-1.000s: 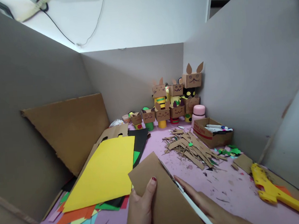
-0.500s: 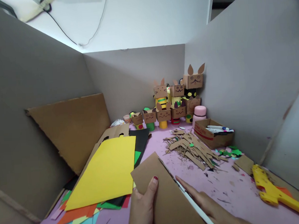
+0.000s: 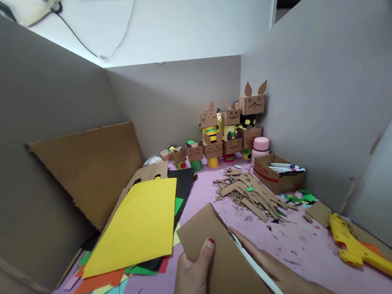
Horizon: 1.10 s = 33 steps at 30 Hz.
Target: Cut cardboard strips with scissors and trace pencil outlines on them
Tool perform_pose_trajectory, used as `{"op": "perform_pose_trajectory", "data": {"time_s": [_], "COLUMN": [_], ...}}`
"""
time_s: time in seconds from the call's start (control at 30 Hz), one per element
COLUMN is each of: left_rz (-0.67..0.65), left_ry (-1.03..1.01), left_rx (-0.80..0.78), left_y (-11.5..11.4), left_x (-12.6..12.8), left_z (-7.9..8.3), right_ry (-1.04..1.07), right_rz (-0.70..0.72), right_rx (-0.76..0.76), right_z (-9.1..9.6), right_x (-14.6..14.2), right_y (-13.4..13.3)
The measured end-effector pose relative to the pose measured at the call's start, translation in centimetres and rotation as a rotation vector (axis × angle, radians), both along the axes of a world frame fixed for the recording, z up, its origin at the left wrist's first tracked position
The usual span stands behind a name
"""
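My left hand [image 3: 195, 272] grips a flat piece of brown cardboard [image 3: 238, 269], its thumb pressed on top and the other fingers hidden beneath. Along the right edge of the cardboard runs a long white thing [image 3: 258, 268], with a thin dark line ahead of it. My right hand [image 3: 262, 256] is closed around that white thing, the index finger stretched along its side. I cannot make out its exact kind. Both hands are low in the view, above the pink table [image 3: 149, 293].
Left lie yellow paper [image 3: 134, 227] and coloured sheets beside a leaning cardboard panel [image 3: 93, 167]. Cardboard scraps [image 3: 249, 194], a box of pens [image 3: 275, 184] and a yellow glue gun [image 3: 354, 248] are to the right. Cardboard animal figures [image 3: 213, 150] and a pink bottle [image 3: 260, 148] stand behind.
The cardboard and my left hand have shifted slightly right and down. My right hand stays at the cardboard's right edge, and the whole view has tilted a little.
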<state>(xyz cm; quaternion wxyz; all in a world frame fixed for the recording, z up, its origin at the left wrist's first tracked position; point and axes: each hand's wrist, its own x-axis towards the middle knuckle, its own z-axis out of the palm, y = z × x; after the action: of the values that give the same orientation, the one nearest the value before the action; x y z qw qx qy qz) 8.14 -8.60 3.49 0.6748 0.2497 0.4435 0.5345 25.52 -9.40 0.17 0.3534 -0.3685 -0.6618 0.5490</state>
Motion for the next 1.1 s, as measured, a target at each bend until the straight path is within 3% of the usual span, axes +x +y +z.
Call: {"op": "perform_pose_trajectory", "data": {"time_s": [0.33, 0.5, 0.83, 1.1], "left_rz": [0.023, 0.035, -0.075, -0.093], "left_ry": [-0.017, -0.043, -0.048, -0.054], "left_rx": [0.0, -0.004, -0.026, -0.012], "left_y": [0.2, 0.3, 0.0, 0.3], "left_x": [0.0, 0.1, 0.1, -0.1], "left_z": [-0.2, -0.2, -1.3, -1.7], "right_ry": [-0.006, 0.038, 0.012, 0.079], "right_rz": [0.058, 0.038, -0.049, -0.014], "right_rx": [0.159, 0.131, -0.006, 0.105], "right_z": [-1.8, -1.8, -0.7, -2.1], "right_x": [0.2, 0.1, 0.0, 0.0], "right_y": [0.8, 0.6, 0.0, 0.5]}}
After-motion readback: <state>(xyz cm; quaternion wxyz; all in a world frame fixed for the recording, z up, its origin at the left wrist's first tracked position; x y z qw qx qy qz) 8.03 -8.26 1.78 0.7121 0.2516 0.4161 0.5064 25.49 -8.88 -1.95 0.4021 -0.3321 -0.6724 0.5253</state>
